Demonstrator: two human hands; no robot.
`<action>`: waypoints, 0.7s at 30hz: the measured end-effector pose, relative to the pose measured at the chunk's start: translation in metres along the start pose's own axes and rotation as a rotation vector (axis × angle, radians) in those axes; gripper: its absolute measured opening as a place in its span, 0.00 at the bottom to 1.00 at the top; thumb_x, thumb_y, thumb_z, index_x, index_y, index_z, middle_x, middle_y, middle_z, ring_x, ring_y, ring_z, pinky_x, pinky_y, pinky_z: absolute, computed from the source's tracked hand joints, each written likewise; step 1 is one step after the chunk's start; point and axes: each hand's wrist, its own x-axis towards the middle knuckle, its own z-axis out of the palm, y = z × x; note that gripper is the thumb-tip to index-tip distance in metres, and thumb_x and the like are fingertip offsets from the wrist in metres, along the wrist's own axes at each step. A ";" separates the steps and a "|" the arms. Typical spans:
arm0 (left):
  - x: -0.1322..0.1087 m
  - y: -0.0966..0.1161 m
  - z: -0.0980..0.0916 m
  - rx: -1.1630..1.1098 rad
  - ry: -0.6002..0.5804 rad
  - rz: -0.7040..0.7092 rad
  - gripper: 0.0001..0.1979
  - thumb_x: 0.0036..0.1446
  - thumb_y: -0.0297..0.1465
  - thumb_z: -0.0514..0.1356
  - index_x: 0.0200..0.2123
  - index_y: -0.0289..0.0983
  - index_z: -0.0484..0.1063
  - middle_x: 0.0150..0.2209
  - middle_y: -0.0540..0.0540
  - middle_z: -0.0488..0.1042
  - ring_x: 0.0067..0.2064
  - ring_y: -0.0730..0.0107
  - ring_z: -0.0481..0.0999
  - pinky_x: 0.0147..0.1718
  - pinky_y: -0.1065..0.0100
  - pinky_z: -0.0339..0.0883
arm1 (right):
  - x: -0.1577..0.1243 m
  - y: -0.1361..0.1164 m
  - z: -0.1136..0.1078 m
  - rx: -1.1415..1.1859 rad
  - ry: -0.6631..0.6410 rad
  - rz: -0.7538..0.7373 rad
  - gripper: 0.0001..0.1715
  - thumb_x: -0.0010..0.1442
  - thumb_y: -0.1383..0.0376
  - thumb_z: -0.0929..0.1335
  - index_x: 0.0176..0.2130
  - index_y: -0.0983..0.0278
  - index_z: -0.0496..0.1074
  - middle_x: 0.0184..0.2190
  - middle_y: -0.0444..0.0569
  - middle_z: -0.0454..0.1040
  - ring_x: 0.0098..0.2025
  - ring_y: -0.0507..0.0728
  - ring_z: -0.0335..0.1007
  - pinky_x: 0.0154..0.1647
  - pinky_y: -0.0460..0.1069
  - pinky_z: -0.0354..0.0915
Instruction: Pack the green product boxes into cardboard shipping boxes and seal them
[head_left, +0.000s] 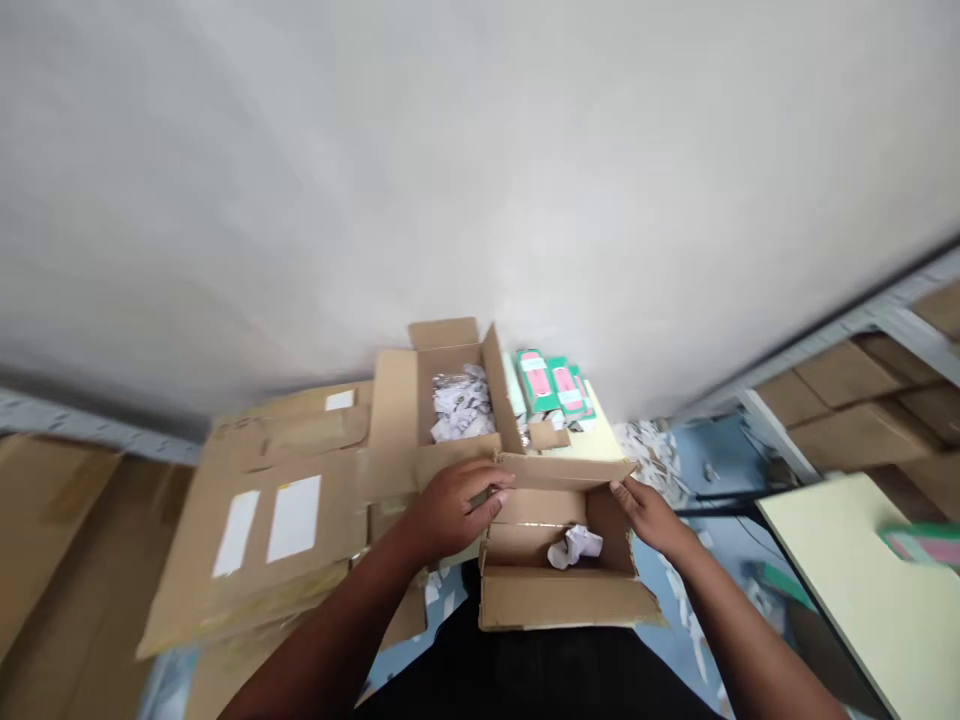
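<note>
— Starting at the far left, what lies there?
— Flat cardboard (255,520) with two white labels, spread out to the left of the small box (559,595) and reaching almost to it.
— And the left hand?
— The left hand (457,505) is on the small box's left wall. Its fingers (487,482) are curled narrow over the far left corner, holding the cardboard there.
— What sits behind that hand?
— A big box (397,410), open, just behind the small box and to its left, with white paper scraps (461,405) in it.
— Where is the small box itself?
— In the middle, right in front of the person, with its flaps open. A paper ball (574,545) lies inside, toward the right wall.
— Anything straight behind it?
— Green and pink packets (555,385), stacked just behind the small box, beside the big box.
— The right hand?
— The right hand (649,515) lies against the small box's right wall, fingers at the far right corner. I cannot tell whether they clasp it or only press.
— Further right?
— Paper bits (654,455) litter the blue floor (709,440) to the right of the small box. Well beyond that is a pale yellow worktop (847,580), with a grey shelf (892,318) of brown cartons behind it.
</note>
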 end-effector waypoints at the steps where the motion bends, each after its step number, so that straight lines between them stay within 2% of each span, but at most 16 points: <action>1: 0.009 0.004 0.006 -0.006 -0.012 0.031 0.14 0.67 0.38 0.56 0.50 0.44 0.78 0.48 0.44 0.81 0.51 0.58 0.78 0.55 0.58 0.71 | -0.011 0.007 -0.007 0.015 0.044 0.031 0.32 0.69 0.40 0.58 0.42 0.60 0.76 0.39 0.54 0.83 0.44 0.66 0.76 0.49 0.57 0.70; 5: 0.046 0.031 0.039 -0.021 -0.083 0.123 0.13 0.68 0.38 0.55 0.48 0.44 0.78 0.46 0.44 0.81 0.49 0.60 0.79 0.52 0.59 0.72 | -0.057 0.051 -0.044 0.109 0.239 0.126 0.34 0.69 0.40 0.58 0.46 0.61 0.77 0.45 0.55 0.82 0.51 0.68 0.75 0.54 0.58 0.69; 9: 0.085 0.071 0.088 0.013 -0.136 0.163 0.12 0.69 0.38 0.55 0.46 0.44 0.77 0.44 0.45 0.80 0.47 0.61 0.79 0.48 0.62 0.73 | -0.110 0.123 -0.086 0.140 0.462 0.291 0.34 0.68 0.40 0.58 0.49 0.60 0.77 0.48 0.55 0.82 0.56 0.69 0.73 0.56 0.59 0.67; 12: 0.118 0.106 0.137 0.025 -0.178 0.178 0.11 0.68 0.38 0.55 0.45 0.44 0.76 0.43 0.46 0.80 0.45 0.62 0.80 0.47 0.63 0.73 | -0.154 0.185 -0.117 0.156 0.619 0.436 0.33 0.67 0.41 0.58 0.47 0.60 0.77 0.47 0.55 0.82 0.53 0.68 0.75 0.53 0.57 0.69; 16: 0.161 0.159 0.213 0.013 -0.278 0.205 0.12 0.68 0.38 0.54 0.46 0.43 0.75 0.45 0.46 0.80 0.45 0.63 0.80 0.47 0.63 0.73 | -0.217 0.266 -0.158 0.157 0.789 0.597 0.35 0.67 0.40 0.57 0.47 0.62 0.77 0.46 0.56 0.82 0.50 0.67 0.76 0.48 0.56 0.69; 18: 0.181 0.186 0.249 0.023 -0.347 0.236 0.12 0.68 0.38 0.55 0.47 0.43 0.75 0.46 0.46 0.80 0.47 0.62 0.79 0.49 0.62 0.72 | -0.248 0.301 -0.178 0.135 0.841 0.667 0.34 0.66 0.40 0.57 0.45 0.61 0.76 0.42 0.56 0.82 0.47 0.67 0.77 0.46 0.56 0.70; 21: 0.209 0.222 0.295 0.037 -0.436 0.287 0.12 0.68 0.38 0.55 0.49 0.44 0.76 0.49 0.46 0.79 0.51 0.61 0.78 0.52 0.61 0.71 | -0.288 0.350 -0.206 0.133 0.843 0.817 0.35 0.67 0.40 0.54 0.40 0.61 0.75 0.32 0.53 0.81 0.37 0.65 0.78 0.39 0.55 0.69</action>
